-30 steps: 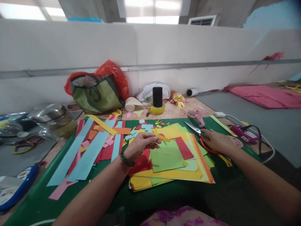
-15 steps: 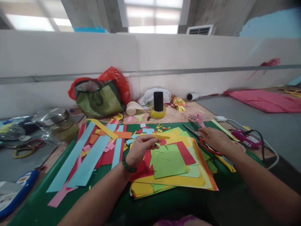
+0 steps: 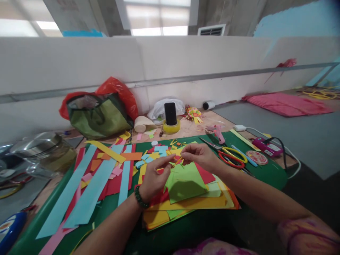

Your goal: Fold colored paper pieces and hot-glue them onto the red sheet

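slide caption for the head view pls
Left hand and right hand meet at a small yellow strip above stacked coloured paper.

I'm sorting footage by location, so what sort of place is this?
Probably a craft workshop: stacked coloured paper, red-handled scissors and what looks like a pink glue gun lie on the worktable.

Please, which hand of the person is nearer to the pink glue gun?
Right. The right hand is left of the pink glue gun and lower in the picture, apart from it. The left hand is further left and lower.
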